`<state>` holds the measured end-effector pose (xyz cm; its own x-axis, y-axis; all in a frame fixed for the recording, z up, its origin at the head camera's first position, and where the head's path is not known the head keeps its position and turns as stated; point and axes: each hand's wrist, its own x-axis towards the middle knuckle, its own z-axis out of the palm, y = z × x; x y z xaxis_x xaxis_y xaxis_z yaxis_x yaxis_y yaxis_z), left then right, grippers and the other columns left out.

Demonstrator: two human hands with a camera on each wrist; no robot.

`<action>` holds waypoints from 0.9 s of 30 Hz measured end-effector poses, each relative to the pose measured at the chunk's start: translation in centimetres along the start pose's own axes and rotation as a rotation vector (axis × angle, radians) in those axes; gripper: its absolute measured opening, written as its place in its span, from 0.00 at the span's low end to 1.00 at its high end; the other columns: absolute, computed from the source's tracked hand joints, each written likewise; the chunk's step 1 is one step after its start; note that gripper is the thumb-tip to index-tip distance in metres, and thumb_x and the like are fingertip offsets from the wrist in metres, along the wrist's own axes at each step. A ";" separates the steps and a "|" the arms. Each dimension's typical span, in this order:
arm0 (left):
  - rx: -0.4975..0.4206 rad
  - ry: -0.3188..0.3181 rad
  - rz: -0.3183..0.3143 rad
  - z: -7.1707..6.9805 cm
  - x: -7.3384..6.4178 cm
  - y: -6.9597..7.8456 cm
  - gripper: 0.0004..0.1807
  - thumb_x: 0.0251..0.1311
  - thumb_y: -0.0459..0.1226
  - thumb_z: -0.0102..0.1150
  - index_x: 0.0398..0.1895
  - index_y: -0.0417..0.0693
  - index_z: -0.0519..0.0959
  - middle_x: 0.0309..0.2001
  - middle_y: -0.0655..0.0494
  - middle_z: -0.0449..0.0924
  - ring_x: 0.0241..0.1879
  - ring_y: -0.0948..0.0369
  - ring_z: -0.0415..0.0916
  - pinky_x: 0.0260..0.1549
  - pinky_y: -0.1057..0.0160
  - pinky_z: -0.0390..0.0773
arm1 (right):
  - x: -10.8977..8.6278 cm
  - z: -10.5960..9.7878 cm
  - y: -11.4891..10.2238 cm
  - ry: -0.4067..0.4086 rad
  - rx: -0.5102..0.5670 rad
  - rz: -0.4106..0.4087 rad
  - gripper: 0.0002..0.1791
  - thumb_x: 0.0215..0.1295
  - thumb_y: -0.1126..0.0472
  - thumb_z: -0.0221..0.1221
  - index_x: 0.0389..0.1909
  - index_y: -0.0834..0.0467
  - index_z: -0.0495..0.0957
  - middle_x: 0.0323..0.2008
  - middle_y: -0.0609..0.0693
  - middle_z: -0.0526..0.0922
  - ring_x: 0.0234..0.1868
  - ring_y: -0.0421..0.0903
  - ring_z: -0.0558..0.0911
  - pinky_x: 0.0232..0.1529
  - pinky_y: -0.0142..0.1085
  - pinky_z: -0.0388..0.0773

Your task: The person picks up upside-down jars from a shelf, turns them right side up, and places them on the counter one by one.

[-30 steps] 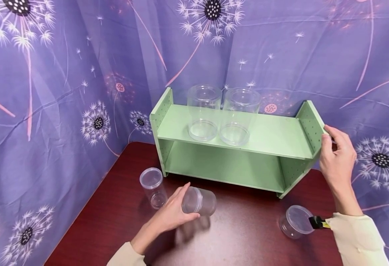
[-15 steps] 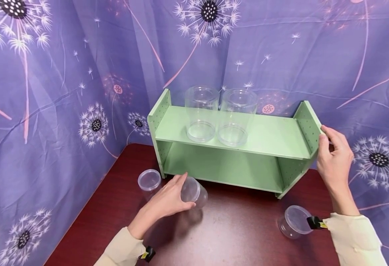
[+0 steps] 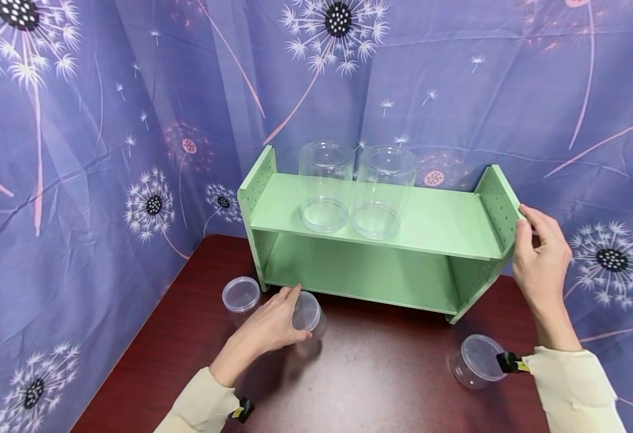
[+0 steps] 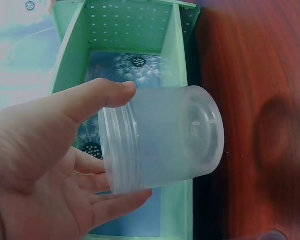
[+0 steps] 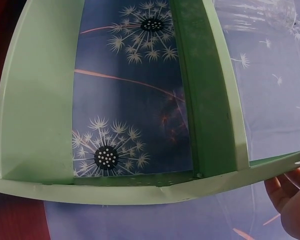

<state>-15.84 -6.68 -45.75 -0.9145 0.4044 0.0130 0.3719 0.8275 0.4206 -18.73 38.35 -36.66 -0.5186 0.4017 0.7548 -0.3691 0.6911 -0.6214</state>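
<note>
We log held jar (image 3: 308, 314) now tipped more upright, in front of green shelf's (image 3: 360, 270) left half; base, we judge, better faces tabletop (image 3: 392, 373). Left hand (image 3: 273, 322) grips lid end, fingers spread wide; right hand (image 3: 543, 252) pinches shelf's right end.

The shelf (image 3: 446, 222) is pale green with dotted end panels (image 3: 496, 204), the jars (image 4: 170, 135) are clear and colourless, the table (image 3: 381, 373) is dark reddish brown, the curtain (image 3: 186, 72) is violet-blue with white, black-centred dandelions (image 3: 338, 21) and pink stems (image 3: 38, 207), and the sleeves (image 3: 573, 391) are plain cream.
</note>
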 end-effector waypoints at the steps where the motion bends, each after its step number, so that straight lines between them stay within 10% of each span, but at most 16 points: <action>1: 0.004 -0.008 -0.002 0.2 0.1 -0.1 0.57 0.49 0.51 0.79 0.78 0.35 0.60 0.70 0.37 0.68 0.66 0.42 0.71 0.60 0.43 0.77 | 0.0 0.0 -0.1 0.002 0.001 0.000 0.15 0.74 0.67 0.55 0.55 0.67 0.84 0.55 0.53 0.85 0.43 0.25 0.76 0.42 0.17 0.69; 27: 0.050 -0.083 0.028 3.4 0.5 -2.0 0.57 0.43 0.41 0.84 0.74 0.26 0.62 0.62 0.32 0.72 0.59 0.39 0.74 0.57 0.47 0.79 | -0.1 0.1 -0.7 0.018 0.007 -0.027 0.15 0.73 0.69 0.55 0.55 0.67 0.85 0.54 0.63 0.84 0.43 0.25 0.75 0.42 0.17 0.67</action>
<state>-16.46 -6.84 -49.63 -0.8880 0.4569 -0.0515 0.4067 0.8329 0.3753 -18.46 37.78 -36.35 -0.4945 0.3937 0.7749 -0.3884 0.6975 -0.6022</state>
